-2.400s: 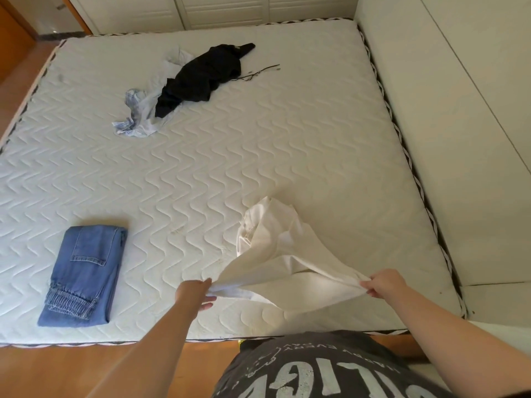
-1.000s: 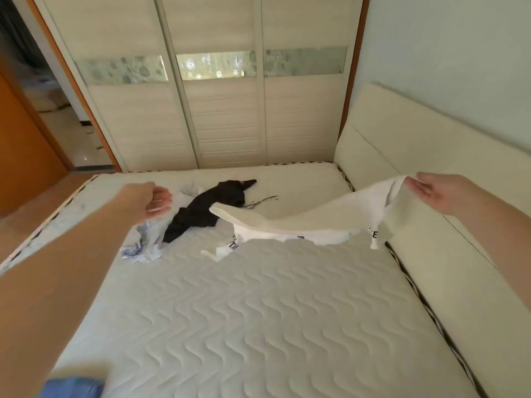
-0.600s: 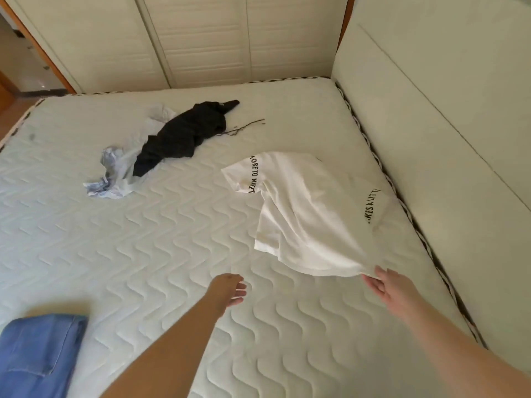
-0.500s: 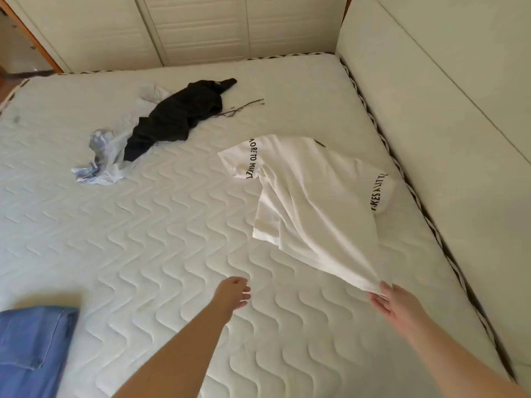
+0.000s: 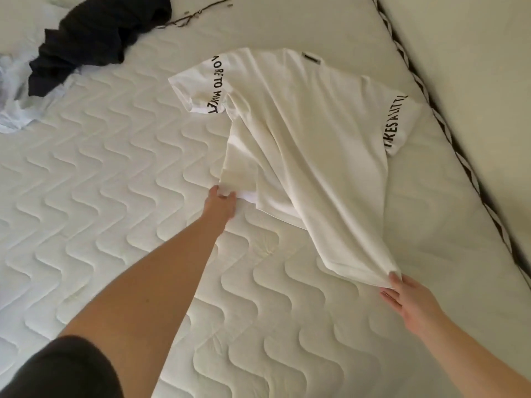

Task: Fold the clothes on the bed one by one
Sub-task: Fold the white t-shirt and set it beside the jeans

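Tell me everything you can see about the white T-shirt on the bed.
The white T-shirt looks like soft cotton, with black lettering on both short sleeves and a small dark tag at the neck. It lies mostly spread on the quilted mattress, creased, its lower left part bunched and folded. The left hand grips that bunched hem; the right hand pinches the lower right corner, pulled to a point.

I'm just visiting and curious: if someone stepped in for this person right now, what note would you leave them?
Left hand pinches the near left hem corner of the white T-shirt; right hand pinches the near right corner.
The T-shirt lies partly spread on the mattress, its left side bunched.
Done: nothing folded in view.
Left: flatten and fold the T-shirt, then the black garment and the pale garment under it, far left.
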A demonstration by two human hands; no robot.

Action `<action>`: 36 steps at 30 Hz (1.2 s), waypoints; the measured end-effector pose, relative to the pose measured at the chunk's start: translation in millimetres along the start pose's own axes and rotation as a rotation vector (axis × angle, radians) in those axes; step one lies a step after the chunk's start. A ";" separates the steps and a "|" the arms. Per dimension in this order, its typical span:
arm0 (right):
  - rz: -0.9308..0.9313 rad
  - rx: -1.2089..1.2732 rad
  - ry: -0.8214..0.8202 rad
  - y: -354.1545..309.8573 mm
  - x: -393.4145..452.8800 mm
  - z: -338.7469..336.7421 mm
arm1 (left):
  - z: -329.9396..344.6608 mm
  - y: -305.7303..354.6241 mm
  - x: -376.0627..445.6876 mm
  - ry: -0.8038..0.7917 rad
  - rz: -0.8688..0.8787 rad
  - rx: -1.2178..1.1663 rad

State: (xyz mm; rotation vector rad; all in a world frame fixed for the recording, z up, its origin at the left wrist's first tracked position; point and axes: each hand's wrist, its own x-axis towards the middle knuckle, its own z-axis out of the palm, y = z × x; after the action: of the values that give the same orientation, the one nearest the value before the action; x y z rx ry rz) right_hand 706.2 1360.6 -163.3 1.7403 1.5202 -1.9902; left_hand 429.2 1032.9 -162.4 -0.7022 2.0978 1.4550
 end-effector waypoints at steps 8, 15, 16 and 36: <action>-0.106 -0.103 0.002 2.5 12.9 -4.4 | -19.5 -12.9 29.0 0.097 0.019 -0.054; -0.172 -0.061 0.124 -4.1 12.6 -24.0 | -106.7 -74.6 -3.4 0.304 -0.085 -0.111; -0.151 -0.066 0.100 -2.1 9.7 -25.4 | -117.9 -83.4 -10.9 0.280 -0.084 -0.100; -0.396 0.219 -0.088 -306.0 -97.1 85.9 | -205.7 181.5 -79.4 0.114 0.115 -0.570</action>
State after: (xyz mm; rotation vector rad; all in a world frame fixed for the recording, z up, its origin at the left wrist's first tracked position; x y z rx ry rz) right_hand 487.9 1404.0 83.4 1.4818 1.7894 -2.4670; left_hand 348.7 903.7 79.3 -0.8956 1.8256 2.1574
